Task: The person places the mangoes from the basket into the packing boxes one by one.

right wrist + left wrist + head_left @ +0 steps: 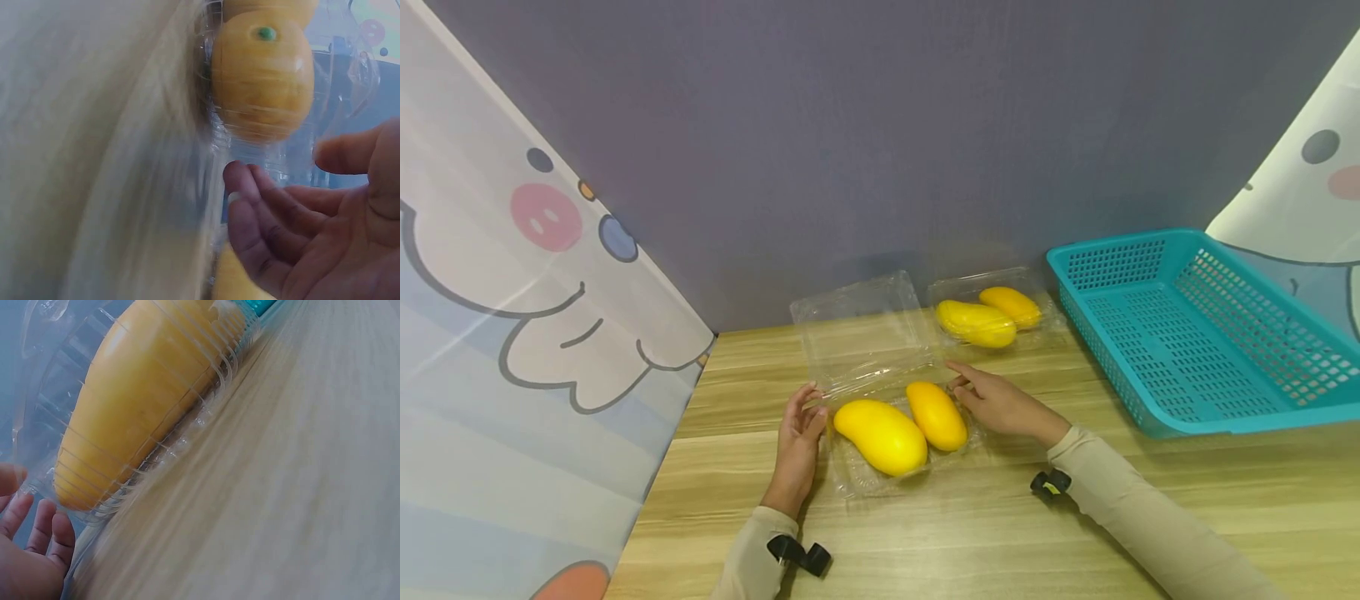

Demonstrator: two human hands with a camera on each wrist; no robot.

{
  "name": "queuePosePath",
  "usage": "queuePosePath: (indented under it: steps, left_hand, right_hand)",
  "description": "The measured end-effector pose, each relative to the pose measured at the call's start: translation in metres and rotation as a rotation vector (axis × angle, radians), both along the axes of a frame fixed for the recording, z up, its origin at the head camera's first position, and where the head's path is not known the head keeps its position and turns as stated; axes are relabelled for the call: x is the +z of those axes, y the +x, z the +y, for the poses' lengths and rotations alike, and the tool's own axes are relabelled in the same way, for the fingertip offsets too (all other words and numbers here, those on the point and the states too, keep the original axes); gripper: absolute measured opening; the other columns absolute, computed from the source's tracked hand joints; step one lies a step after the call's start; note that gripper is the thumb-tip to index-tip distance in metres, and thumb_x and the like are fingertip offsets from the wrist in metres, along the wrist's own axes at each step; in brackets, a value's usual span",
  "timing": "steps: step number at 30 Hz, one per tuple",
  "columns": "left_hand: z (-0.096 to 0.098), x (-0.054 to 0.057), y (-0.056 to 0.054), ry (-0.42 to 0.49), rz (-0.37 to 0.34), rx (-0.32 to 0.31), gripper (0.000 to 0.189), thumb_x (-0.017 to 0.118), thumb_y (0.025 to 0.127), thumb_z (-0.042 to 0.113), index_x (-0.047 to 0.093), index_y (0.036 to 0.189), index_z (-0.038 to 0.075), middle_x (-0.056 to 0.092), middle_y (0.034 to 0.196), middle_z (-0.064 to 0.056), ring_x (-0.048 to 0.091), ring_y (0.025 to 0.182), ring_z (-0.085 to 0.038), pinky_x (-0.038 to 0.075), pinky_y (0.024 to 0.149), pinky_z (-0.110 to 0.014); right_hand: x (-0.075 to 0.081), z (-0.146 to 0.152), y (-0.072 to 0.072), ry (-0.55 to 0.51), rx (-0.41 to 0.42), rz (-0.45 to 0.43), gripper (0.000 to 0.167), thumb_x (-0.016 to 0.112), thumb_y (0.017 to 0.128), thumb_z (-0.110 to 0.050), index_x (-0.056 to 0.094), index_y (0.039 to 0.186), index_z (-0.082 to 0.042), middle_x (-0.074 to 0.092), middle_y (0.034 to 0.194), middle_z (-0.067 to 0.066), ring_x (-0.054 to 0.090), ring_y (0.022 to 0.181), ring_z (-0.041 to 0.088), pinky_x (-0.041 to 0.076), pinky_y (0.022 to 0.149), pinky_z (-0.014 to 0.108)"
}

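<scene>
An open clear plastic clamshell box (852, 486) lies on the wooden table (970, 542), its lid (859, 332) tipped up behind it. Two yellow mangoes lie in it, a larger one (880, 435) on the left and a smaller one (936, 415) on the right. My left hand (811, 408) rests against the box's left edge with loose fingers. My right hand (962, 379) touches the box's back right corner, fingers stretched out. The left wrist view shows a mango (137, 406) behind ribbed plastic beside my left hand (25, 500). The right wrist view shows a mango's end (262, 72) beyond my right hand (281, 169).
A second clamshell box (1048, 321), shut, holds two more mangoes (976, 323) at the back against the grey wall. A teal mesh basket (1120, 242) stands tilted at the right. Cartoon-printed curtains (512, 333) hang on both sides.
</scene>
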State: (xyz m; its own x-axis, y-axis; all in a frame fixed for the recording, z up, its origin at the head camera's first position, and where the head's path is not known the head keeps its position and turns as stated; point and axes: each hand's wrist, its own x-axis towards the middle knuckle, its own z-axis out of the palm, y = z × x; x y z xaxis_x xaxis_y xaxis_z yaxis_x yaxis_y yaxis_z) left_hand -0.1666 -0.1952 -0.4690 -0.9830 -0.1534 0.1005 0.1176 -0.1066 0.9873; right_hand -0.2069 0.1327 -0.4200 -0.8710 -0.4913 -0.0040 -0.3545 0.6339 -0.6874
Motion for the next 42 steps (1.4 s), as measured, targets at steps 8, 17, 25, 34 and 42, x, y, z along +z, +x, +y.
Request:
queuePosePath:
  steps: [8,17,25,34,42]
  left_hand:
    - [0.001,0.001,-0.003,0.031,-0.006,0.042,0.050,0.055,0.095,-0.007,0.042,0.142,0.001,0.054,0.121,0.003,0.056,0.103,-0.009,0.048,0.080,-0.018]
    - [-0.003,0.004,-0.010,0.018,0.035,0.058,0.048,0.061,0.091,-0.009,0.044,0.137,-0.004,0.054,0.121,-0.005,0.054,0.105,-0.014,0.049,0.079,-0.019]
    - [-0.005,0.015,-0.014,-0.069,0.009,0.144,0.029,0.063,0.098,0.014,0.053,0.124,0.004,0.055,0.115,0.001,0.053,0.102,-0.011,0.046,0.081,-0.026]
    - [-0.004,0.040,-0.005,-0.140,0.133,0.164,0.021,0.061,0.099,0.016,0.056,0.117,0.006,0.054,0.111,0.006,0.051,0.100,-0.012,0.043,0.084,-0.021]
    - [-0.006,0.062,0.003,-0.245,0.415,0.125,0.015,0.056,0.099,0.000,0.059,0.112,0.006,0.056,0.113,0.003,0.053,0.104,-0.009,0.039,0.084,-0.022]
  right_hand:
    - [0.017,0.016,0.005,0.119,0.059,-0.048,0.024,0.052,0.103,-0.027,0.063,0.086,-0.014,0.058,0.072,-0.003,0.048,0.059,0.012,0.041,0.057,0.027]
    - [0.018,0.015,0.004,0.094,0.134,-0.106,0.031,0.050,0.103,-0.020,0.057,0.073,-0.017,0.051,0.062,-0.006,0.040,0.053,0.010,0.035,0.053,0.024]
    - [0.018,0.013,0.007,0.070,0.144,-0.094,0.031,0.050,0.104,-0.019,0.054,0.073,-0.016,0.048,0.063,-0.006,0.038,0.052,0.010,0.033,0.051,0.023]
    - [0.016,0.013,0.009,0.070,0.109,-0.103,0.031,0.050,0.103,-0.020,0.055,0.073,-0.016,0.048,0.062,-0.005,0.038,0.051,0.011,0.034,0.051,0.024]
    - [0.017,0.012,0.010,0.062,0.080,-0.108,0.031,0.051,0.102,-0.020,0.057,0.072,-0.016,0.049,0.061,-0.005,0.040,0.051,0.011,0.035,0.050,0.025]
